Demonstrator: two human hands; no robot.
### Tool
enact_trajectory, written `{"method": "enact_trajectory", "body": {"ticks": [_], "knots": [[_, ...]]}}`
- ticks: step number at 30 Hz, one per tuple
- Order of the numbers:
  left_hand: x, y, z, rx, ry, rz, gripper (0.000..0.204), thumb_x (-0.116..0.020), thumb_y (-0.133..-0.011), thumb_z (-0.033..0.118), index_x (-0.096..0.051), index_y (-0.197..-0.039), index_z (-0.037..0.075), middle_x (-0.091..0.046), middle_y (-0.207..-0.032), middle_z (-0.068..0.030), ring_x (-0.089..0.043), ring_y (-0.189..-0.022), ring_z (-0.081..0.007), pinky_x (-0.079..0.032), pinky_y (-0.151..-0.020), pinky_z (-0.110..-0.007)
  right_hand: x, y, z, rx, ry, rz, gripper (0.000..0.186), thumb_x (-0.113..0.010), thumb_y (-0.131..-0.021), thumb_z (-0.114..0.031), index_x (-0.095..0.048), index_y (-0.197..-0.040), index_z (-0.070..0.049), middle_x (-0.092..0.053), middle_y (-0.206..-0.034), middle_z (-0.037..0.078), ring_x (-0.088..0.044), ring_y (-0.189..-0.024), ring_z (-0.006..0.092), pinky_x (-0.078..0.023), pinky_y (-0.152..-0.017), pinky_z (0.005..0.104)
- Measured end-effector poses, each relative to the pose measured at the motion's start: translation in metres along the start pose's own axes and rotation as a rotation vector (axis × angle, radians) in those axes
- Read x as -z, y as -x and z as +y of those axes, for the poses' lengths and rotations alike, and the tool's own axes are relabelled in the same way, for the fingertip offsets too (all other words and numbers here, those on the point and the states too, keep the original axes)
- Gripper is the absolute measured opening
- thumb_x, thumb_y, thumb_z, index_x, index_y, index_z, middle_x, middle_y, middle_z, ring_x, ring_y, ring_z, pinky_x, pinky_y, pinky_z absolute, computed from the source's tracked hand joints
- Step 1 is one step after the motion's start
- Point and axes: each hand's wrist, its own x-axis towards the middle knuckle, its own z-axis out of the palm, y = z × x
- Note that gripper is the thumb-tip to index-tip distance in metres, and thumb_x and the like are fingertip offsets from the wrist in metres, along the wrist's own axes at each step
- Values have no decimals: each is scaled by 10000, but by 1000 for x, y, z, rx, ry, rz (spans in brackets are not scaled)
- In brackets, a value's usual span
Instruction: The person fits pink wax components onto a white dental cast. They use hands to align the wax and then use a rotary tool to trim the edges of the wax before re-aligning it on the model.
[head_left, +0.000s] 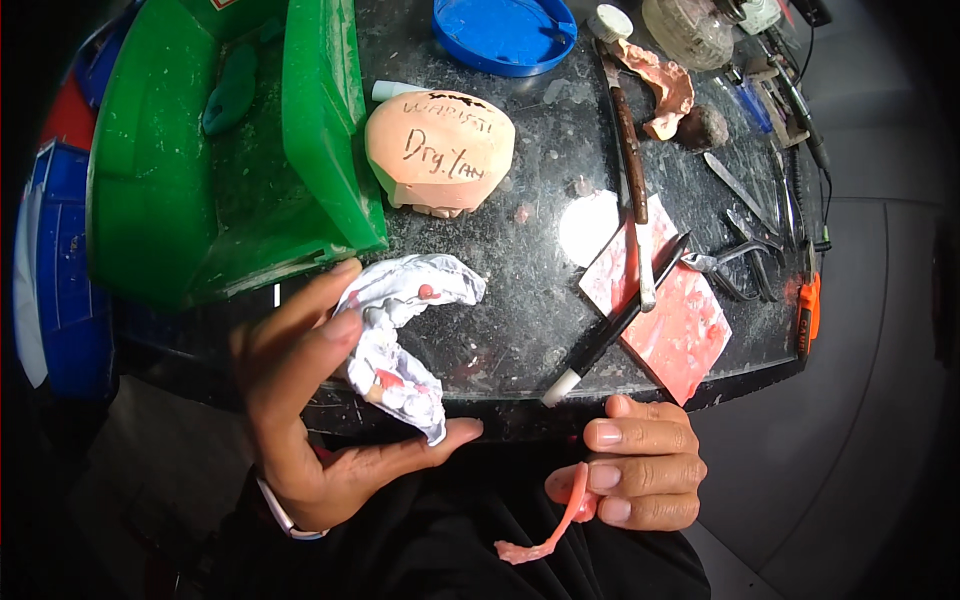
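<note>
My left hand [310, 400] grips a whitish, horseshoe-shaped dental cast [392, 330] between the thumb below and the fingers above. Tooth shapes and small pink patches of wax show on its surface. The cast is held above the table's front edge, just in front of the green bin. On the right, my right hand [648, 462] is closed with its fingers curled, pinching a thin, curved pink wax strip [565, 520]. The strip hangs from the fingertips over my dark-clothed lap, its ragged end toward the left. The two held pieces are apart.
A green plastic bin [310, 120] stands at left, beside a peach plaster model [440, 150] and a blue round lid [505, 35]. At right lie pink wax sheets [690, 345], a brown-handled wax knife [628, 150], a black pen-like tool [620, 325], pliers [725, 258] and an orange cutter [810, 310].
</note>
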Motion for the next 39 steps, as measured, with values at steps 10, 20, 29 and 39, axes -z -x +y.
{"method": "enact_trajectory", "body": {"ticks": [10, 20, 29, 39], "knots": [[-9, 21, 23, -242, 245, 267, 585, -863, -582, 327, -584, -1018, 55, -606, -1016, -90, -551, -688, -180, -463, -560, -228, -6, 3, 2, 95, 69, 114, 479, -786, -664, -59, -464, -1017, -50, -676, -946, 115, -657, -919, 307, -470, -930, 447], [-30, 8, 49, -95, 557, 179, 327, -838, -608, 66, -634, -862, 97, -642, -933, -48, -586, -713, -143, -461, -553, -208, -7, -7, -18, 141, 191, 100, 180, -637, -822, -65, -543, -975, -75, -690, -929, 121, -668, -915, 297, -480, -870, 427], [-25, 11, 62, 277, 1336, 268, 225, -719, -732, 4, -571, -899, -23, -619, -875, -228, -624, -747, -226, -559, -648, -347, 91, -61, 10, -371, 1034, 43, 121, -634, -774, -8, -637, -890, -40, -586, -822, 93, -568, -671, 223, -440, -576, 309], [-22, 14, 67, 301, 1574, 67, 190, -709, -725, -60, -590, -867, -19, -624, -947, -245, -633, -913, -295, -561, -747, -410, 142, -74, 70, -484, 1123, -465, 83, -592, -710, 60, -587, -776, 9, -606, -819, 127, -595, -780, 334, -465, -668, 380]]}}
